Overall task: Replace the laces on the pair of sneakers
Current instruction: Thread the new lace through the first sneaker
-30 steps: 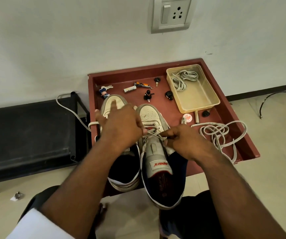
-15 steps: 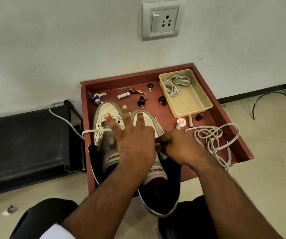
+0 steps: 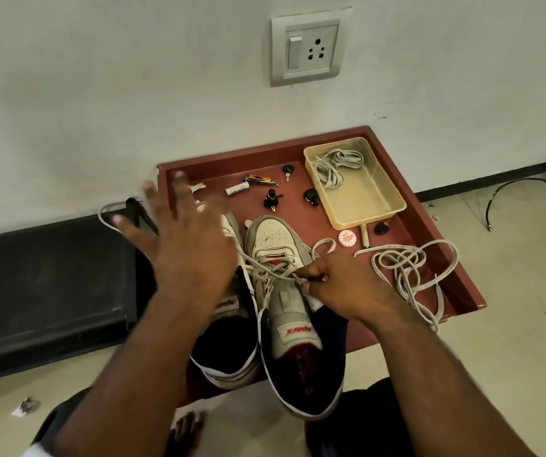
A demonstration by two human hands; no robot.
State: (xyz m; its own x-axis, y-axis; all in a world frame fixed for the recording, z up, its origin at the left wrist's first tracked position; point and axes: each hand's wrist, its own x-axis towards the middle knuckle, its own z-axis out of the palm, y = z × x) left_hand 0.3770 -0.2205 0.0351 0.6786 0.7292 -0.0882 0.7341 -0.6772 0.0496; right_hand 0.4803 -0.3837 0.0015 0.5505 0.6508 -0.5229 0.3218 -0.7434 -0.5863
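Two white and navy sneakers stand side by side on a red tray [image 3: 436, 206]. The right sneaker [image 3: 278, 245] has a grey lace [image 3: 258, 268] partly threaded across its eyelets. My right hand [image 3: 347, 288] pinches that lace beside the tongue. My left hand [image 3: 182, 245] hovers with fingers spread over the left sneaker [image 3: 228, 357], hiding its front half. A loose grey lace [image 3: 410, 272] lies tangled on the tray at the right. Another lace [image 3: 334, 163] is coiled inside a clear plastic box [image 3: 363, 206].
Small items lie at the tray's back: a battery [image 3: 237, 189], a nail clipper [image 3: 258, 179], keys [image 3: 287, 170] and black figurines [image 3: 271, 199]. A black bench [image 3: 44, 285] with a lace over its edge stands to the left. A wall socket [image 3: 307, 51] is above. My knees frame the near floor.
My left hand has lifted off the sneakers and spread open, moving left and away. My right hand keeps pinching the lace on the right sneaker. The camera has tilted.
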